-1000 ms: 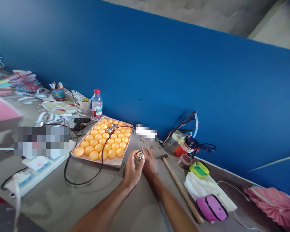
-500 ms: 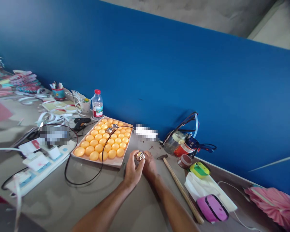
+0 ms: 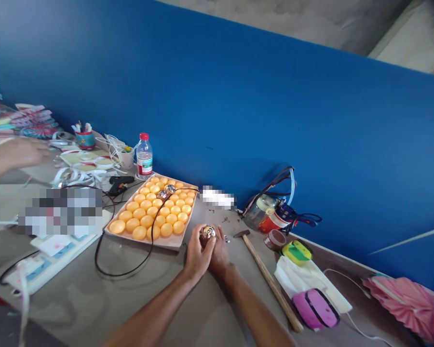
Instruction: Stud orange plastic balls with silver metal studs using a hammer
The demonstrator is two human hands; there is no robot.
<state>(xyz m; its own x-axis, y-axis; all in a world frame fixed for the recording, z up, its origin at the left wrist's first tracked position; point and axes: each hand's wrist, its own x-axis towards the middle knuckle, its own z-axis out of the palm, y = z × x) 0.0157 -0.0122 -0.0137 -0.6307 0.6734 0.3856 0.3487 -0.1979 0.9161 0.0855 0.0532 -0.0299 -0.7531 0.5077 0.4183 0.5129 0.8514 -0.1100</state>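
A broad blue partition fills most of the upper frame, its top edge sloping down from upper centre to the right edge. A small dark mark shows near its middle, and a thin pale streak crosses the right side. Above it, the upper right shows a rough grey surface and a paler slab. A grey tabletop spreads across the lower frame under soft light.

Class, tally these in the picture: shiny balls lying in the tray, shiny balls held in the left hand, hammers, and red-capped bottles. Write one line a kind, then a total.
Shiny balls in the tray: 2
Shiny ball in the left hand: 1
Hammer: 1
Red-capped bottle: 1
Total: 5
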